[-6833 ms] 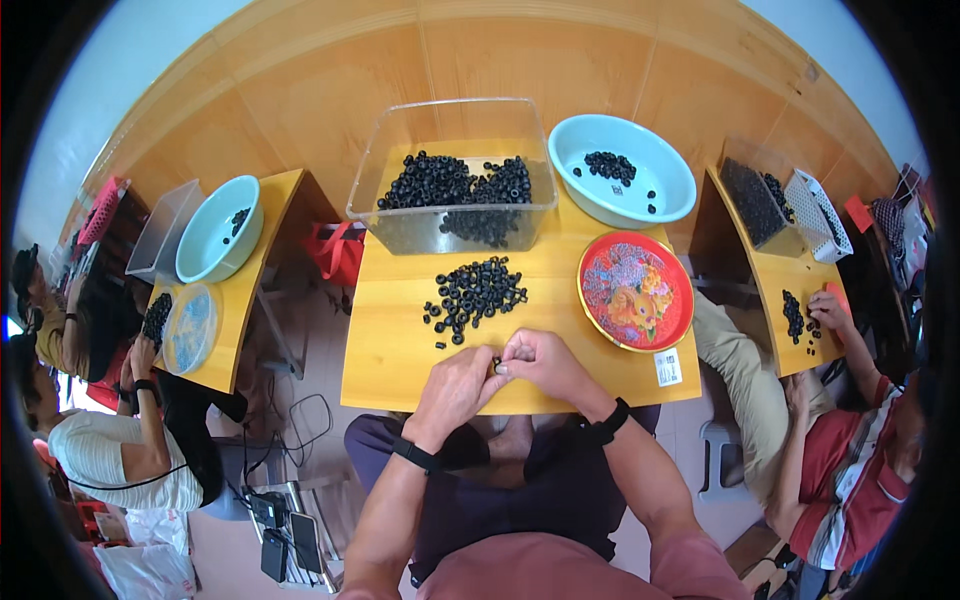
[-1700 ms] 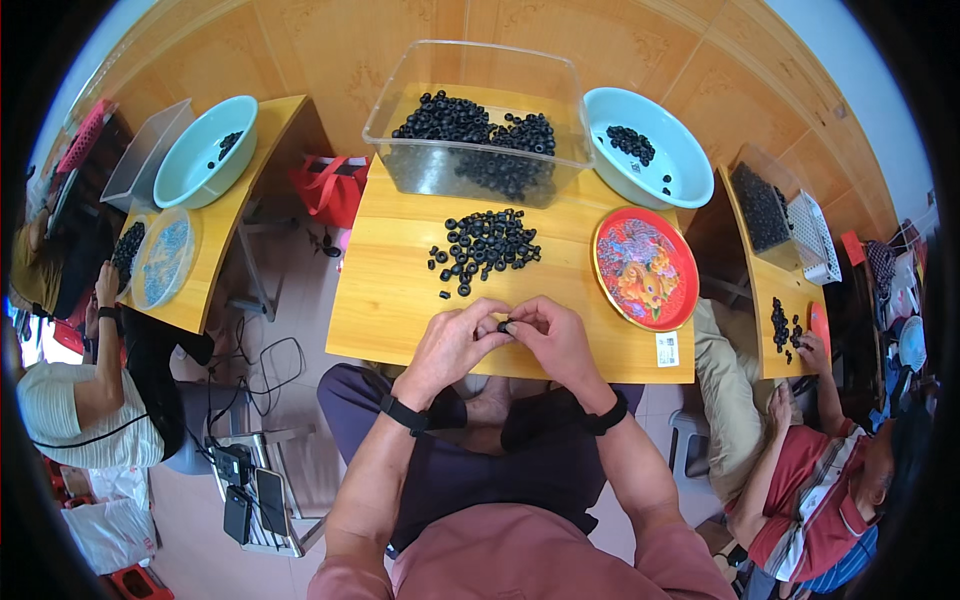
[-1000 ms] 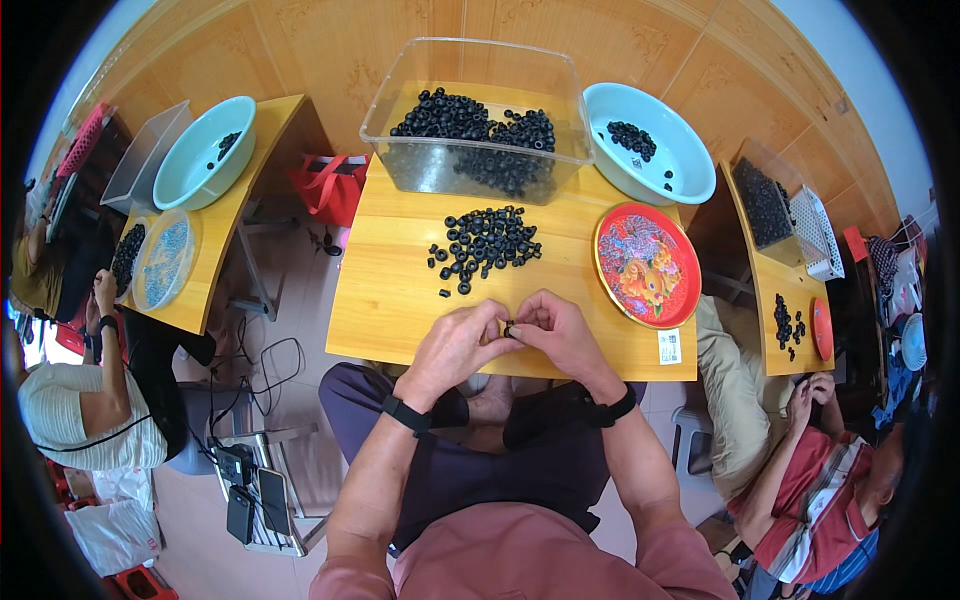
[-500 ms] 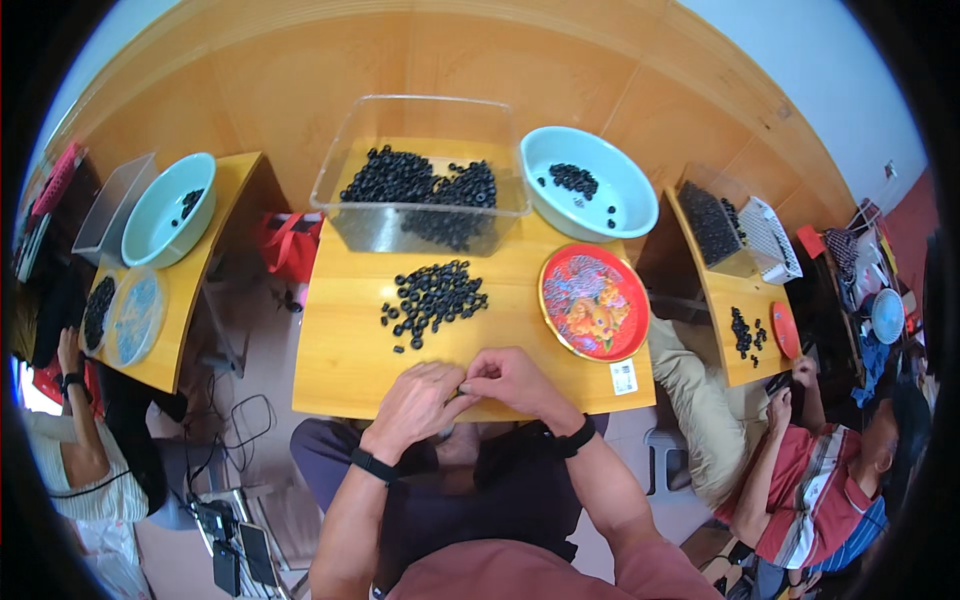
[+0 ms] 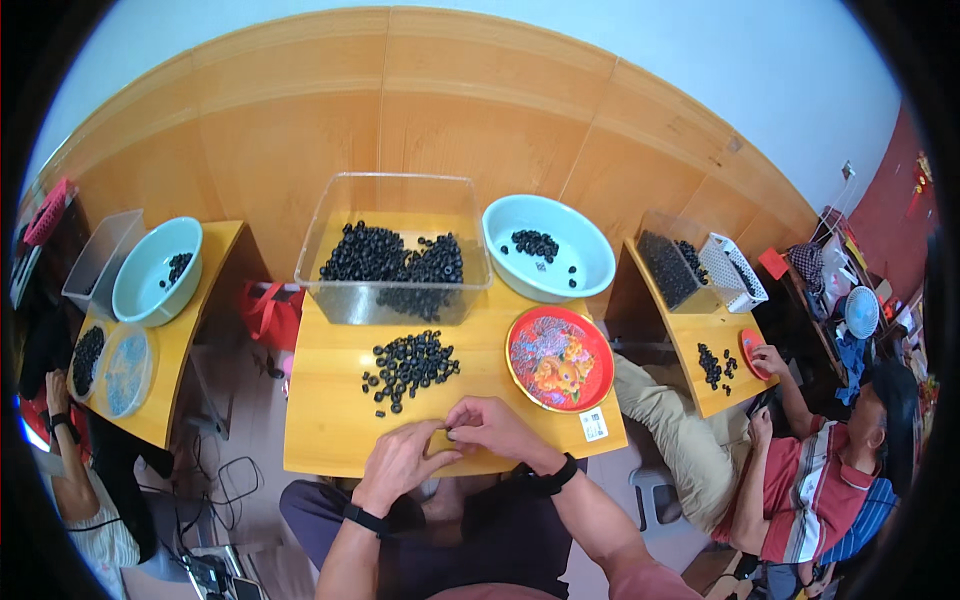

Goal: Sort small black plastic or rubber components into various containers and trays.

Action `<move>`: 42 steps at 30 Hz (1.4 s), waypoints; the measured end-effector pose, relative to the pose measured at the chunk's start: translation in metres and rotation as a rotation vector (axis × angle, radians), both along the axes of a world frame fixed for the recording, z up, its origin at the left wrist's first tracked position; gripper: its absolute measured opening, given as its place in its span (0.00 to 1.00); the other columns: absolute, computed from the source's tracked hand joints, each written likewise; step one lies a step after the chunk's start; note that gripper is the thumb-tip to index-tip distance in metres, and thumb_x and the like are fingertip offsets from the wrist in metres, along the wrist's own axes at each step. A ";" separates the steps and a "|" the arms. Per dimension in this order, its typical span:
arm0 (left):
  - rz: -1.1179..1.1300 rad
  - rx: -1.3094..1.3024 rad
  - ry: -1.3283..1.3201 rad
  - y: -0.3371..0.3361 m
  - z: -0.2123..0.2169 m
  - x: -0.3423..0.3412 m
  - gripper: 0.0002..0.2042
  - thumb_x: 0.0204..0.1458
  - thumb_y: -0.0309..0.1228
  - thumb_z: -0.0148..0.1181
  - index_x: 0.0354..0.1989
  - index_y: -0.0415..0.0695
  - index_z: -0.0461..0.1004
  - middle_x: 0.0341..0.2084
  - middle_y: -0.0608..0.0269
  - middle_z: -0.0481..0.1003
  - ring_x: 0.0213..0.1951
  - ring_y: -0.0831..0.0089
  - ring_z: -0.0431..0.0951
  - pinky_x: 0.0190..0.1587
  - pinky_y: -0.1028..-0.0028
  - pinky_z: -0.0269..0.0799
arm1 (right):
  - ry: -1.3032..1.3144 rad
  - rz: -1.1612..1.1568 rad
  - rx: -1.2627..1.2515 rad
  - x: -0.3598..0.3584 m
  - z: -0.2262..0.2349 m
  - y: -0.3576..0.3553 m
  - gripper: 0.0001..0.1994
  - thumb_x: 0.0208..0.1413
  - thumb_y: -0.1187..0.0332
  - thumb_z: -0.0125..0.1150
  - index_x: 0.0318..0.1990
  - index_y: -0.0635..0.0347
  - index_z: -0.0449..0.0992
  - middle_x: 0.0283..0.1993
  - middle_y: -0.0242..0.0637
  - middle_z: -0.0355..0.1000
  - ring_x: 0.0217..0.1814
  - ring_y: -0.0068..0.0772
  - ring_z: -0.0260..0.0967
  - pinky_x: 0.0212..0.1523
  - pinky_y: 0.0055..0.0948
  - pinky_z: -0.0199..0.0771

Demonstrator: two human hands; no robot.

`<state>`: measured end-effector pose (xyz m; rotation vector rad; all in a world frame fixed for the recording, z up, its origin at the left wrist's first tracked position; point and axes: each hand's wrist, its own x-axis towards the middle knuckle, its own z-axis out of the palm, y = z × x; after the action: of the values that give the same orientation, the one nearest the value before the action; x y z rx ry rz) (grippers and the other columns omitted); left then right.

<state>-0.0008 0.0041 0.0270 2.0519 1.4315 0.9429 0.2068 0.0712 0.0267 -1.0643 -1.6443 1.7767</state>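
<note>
My left hand (image 5: 403,460) and my right hand (image 5: 492,430) meet over the front edge of the yellow table, fingers bent and tips close together. A small dark piece (image 5: 450,434) shows at the fingertips of my right hand, too small to name. Whatever my left fingers hold is hidden. Just beyond my hands lies a loose pile of small black ring-shaped parts (image 5: 415,362). To the right of the pile sits a round red tray (image 5: 517,372) with a flower pattern, holding many small thin pieces on its left part.
At the back stands a clear plastic bin (image 5: 385,302) with many black parts, beside a light blue basin (image 5: 545,287) holding several more. A white label (image 5: 594,424) lies at the right front corner. People work at side tables; a red bag (image 5: 268,312) stands left.
My view has tilted upward, so the table sits lower. My hands stay together, with fingertips slightly shifted. The hand of the person at right now reaches to their small red tray.
</note>
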 end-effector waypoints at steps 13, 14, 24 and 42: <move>0.047 0.003 -0.071 0.006 -0.016 -0.005 0.13 0.56 0.35 0.68 0.27 0.40 0.74 0.20 0.54 0.73 0.25 0.54 0.76 0.30 0.61 0.72 | -0.080 -0.592 0.636 0.051 0.123 0.100 0.17 0.56 0.77 0.66 0.54 0.67 0.79 0.43 0.38 0.80 0.38 0.21 0.77 0.43 0.26 0.78; 0.068 -0.008 -0.064 0.005 -0.015 -0.007 0.13 0.56 0.35 0.68 0.27 0.40 0.74 0.20 0.54 0.73 0.25 0.54 0.76 0.30 0.61 0.72 | -0.071 -0.574 0.622 0.041 0.114 0.094 0.17 0.56 0.77 0.66 0.54 0.67 0.79 0.43 0.38 0.80 0.38 0.21 0.77 0.43 0.26 0.78; 0.069 0.073 -0.098 0.004 -0.020 -0.005 0.09 0.58 0.33 0.65 0.36 0.39 0.82 0.28 0.50 0.80 0.31 0.53 0.82 0.35 0.61 0.77 | -0.611 -0.141 0.878 -0.032 0.013 0.054 0.09 0.54 0.74 0.60 0.43 0.62 0.79 0.40 0.49 0.80 0.44 0.56 0.78 0.44 0.51 0.76; 0.077 0.044 -0.102 0.004 -0.020 -0.005 0.09 0.56 0.32 0.68 0.32 0.38 0.81 0.25 0.53 0.79 0.26 0.57 0.81 0.32 0.63 0.76 | -0.656 -0.059 0.892 -0.052 0.009 0.054 0.07 0.53 0.73 0.63 0.39 0.60 0.78 0.40 0.44 0.77 0.43 0.53 0.77 0.43 0.51 0.75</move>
<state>-0.0056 0.0081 0.0067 1.9619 1.4574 1.1030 0.1546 0.1254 0.0362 -1.2462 -2.3808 0.4742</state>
